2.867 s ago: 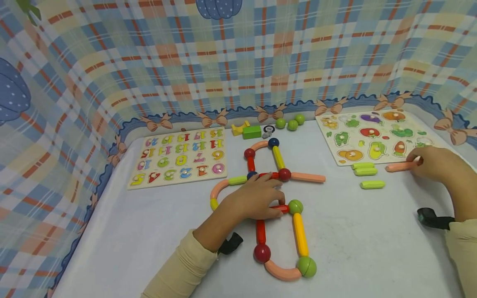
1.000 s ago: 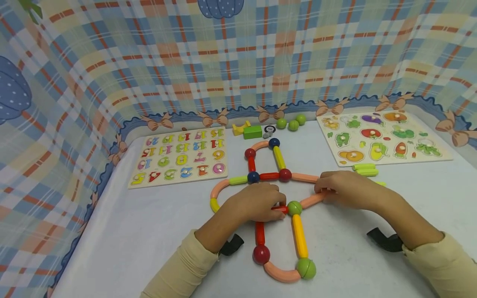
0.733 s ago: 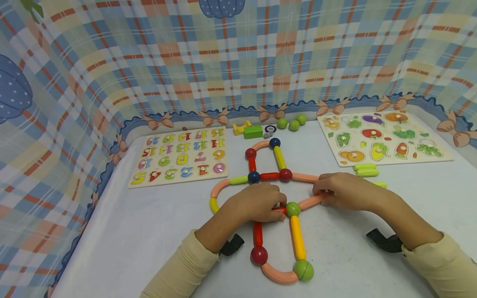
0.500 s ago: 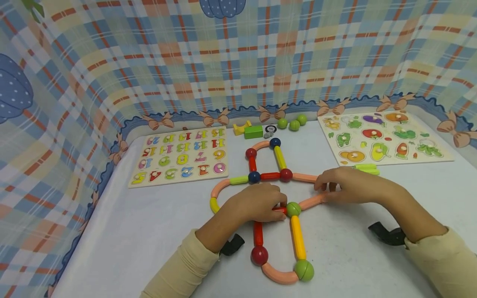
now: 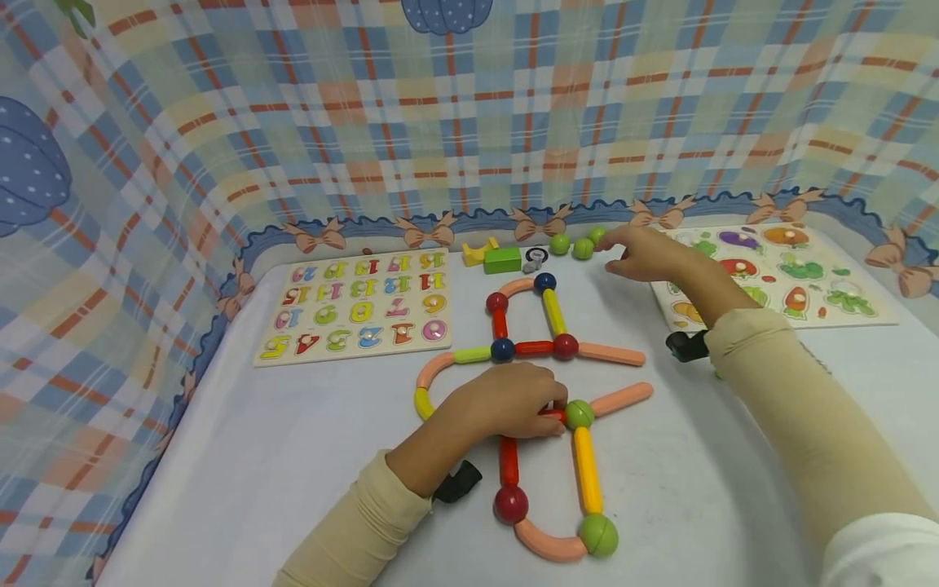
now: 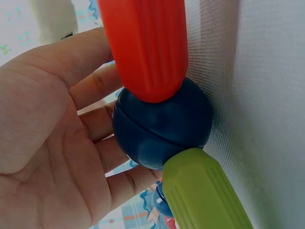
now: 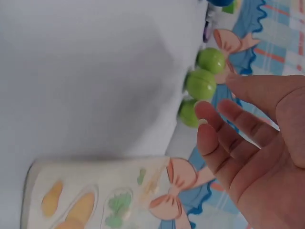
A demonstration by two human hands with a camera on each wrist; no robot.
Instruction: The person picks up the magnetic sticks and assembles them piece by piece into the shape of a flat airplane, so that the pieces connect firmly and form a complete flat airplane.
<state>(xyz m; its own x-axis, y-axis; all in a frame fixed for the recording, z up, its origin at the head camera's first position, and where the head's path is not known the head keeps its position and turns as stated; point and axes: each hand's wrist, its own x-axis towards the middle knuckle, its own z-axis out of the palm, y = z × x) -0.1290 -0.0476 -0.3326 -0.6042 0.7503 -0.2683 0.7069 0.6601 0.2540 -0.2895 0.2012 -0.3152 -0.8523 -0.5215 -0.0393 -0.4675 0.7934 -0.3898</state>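
Observation:
In the head view my left hand [image 5: 506, 401] lies over the ball-and-rod figure, its thumb and forefinger on either side of a red rod [image 5: 555, 417] beside a green ball [image 5: 579, 413]. The left wrist view shows its fingers bent behind a navy ball [image 6: 162, 124] joined to a red rod [image 6: 148, 47] and a light green rod [image 6: 205, 191]. A straight peach rod [image 5: 622, 399] angles out from the green ball. My right hand [image 5: 645, 253] reaches to the back with fingers spread, close to several loose green balls [image 7: 201, 84], holding nothing.
A number puzzle board [image 5: 359, 310] lies on the left and a vegetable puzzle board [image 5: 829, 277] on the right, partly behind my right arm. Yellow and green blocks [image 5: 502, 261] stand at the back against the plaid cloth [image 5: 469, 122]. Another peach rod [image 5: 612, 354] sticks out from a red ball.
My right hand brought a peach rod from the right to the green ball, let go of it, and moved back to the loose green balls. My left hand has stayed put.

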